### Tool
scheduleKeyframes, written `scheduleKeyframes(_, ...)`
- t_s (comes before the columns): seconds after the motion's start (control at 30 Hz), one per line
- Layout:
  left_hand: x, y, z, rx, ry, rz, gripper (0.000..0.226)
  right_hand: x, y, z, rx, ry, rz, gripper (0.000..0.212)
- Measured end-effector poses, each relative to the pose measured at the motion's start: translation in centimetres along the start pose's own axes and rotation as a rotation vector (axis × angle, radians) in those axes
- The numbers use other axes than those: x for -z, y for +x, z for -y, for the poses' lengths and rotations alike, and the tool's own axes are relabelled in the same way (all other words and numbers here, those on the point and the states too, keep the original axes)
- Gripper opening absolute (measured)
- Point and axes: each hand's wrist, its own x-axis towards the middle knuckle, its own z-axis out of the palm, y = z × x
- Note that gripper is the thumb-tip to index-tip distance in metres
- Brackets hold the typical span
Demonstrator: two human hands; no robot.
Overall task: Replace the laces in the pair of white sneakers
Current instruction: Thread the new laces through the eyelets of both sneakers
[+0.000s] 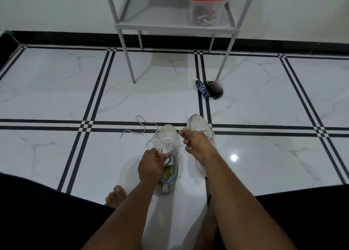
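Step in hand looks like unlacing the near sneaker [167, 155], which sits on the floor [56, 91] beside its twin [201, 129]. Left hand [151, 164] has fingers curled, pinching the lace at the top eyelets by the tongue. Right hand [194, 144] hovers above the other sneaker, fingers loosely curled; can't tell if it holds anything. Old lace [139, 126] trails loose past the toe. Next: pull the lace out of the lower rows. Blue tube [202, 89] has print, unreadable.

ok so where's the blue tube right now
In the head view, the blue tube lies on the floor right of centre, against the dark brush, by the rack's front right leg and beyond the sneakers.
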Motion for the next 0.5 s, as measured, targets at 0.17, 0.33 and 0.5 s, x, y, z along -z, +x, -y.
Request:
scheduleKeyframes(0.17,0.3,1.5,0.2,-0.021,-0.161,0.032,0.019,1.8,-1.1,5.1,0.088,0.608,0.066,0.034)
scheduleKeyframes(0.33,0.2,1.6,0.4,-0.045,-0.215,0.048,0.02,-1.4,0.1,-1.9,-0.051,-0.597,-0.303,0.06)
scheduleKeyframes(0.5,0.3,1.7,0.8,-0.066,-0.192,0.081,0.025,-3.0,0.2,-5.0,0.181,-0.851,-0.273,0.057)
